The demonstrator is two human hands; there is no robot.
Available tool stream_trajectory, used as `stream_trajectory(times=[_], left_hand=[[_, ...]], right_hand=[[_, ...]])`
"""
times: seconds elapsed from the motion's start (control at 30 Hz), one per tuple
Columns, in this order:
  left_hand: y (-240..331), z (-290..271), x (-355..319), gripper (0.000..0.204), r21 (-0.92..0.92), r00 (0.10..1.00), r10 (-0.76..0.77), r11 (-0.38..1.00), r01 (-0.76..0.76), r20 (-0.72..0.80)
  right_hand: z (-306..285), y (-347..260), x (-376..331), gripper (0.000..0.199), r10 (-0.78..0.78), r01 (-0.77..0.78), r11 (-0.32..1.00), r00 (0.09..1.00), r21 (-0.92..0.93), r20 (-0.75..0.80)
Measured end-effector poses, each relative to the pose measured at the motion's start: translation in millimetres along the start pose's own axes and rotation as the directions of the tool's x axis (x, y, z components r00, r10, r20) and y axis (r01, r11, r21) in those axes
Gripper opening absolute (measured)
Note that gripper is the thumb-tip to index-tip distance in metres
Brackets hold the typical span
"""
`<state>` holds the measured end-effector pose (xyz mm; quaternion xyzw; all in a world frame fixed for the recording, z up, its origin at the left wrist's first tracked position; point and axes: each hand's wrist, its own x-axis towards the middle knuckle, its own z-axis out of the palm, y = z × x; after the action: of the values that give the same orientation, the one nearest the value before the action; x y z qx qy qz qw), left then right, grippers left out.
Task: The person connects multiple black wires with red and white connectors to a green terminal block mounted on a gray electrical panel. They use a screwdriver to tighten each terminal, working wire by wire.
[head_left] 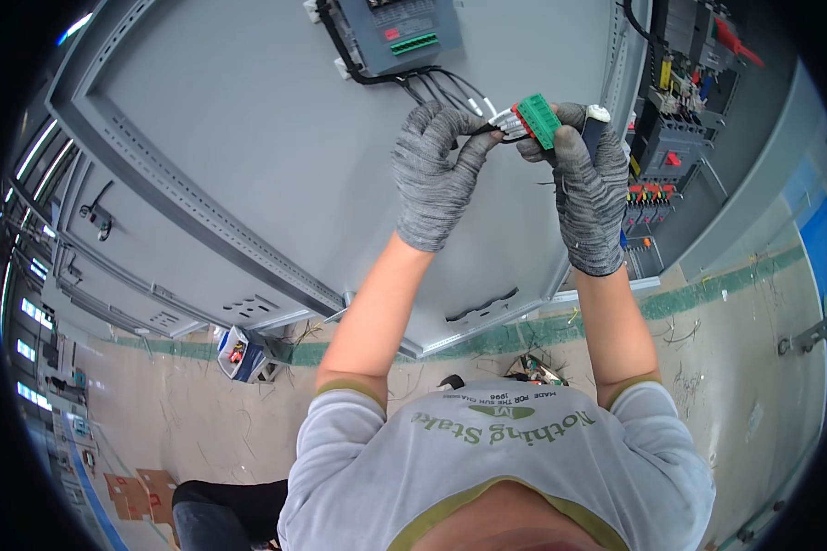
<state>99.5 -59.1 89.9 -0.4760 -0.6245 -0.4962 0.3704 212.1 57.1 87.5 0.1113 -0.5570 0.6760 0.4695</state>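
Both hands wear grey knitted gloves and are raised in front of a grey cabinet door. My right hand grips a green terminal plug between thumb and fingers. A dark tool-like piece with a white rounded end also sits in that hand; its kind is hard to make out. Closed in a pinch, my left hand holds the thin wires just left of the plug. White sleeves show on the wires, with red beside the green housing. More black wires with white ends hang behind the left fingers.
A grey device with a green terminal strip is mounted on the cabinet door above. To the right, an open cabinet holds circuit breakers and wiring. A small bin stands on the floor at lower left, near cardboard.
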Motion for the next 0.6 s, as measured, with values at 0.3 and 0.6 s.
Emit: stream_trajectory(times=[0.3,0.6], left_hand=[[10,12,-14,0.018,-0.217,0.97,-0.146,0.971,0.102,-0.197],[11,1,-8,0.016,-0.422,0.965,-0.179,0.903,0.083,-0.192]], right_hand=[[31,11,-15,0.031,-0.066,0.073,0.99,0.996,0.121,-0.058],[17,47,-13,0.039,-0.156,0.153,0.978,0.988,0.144,0.011]])
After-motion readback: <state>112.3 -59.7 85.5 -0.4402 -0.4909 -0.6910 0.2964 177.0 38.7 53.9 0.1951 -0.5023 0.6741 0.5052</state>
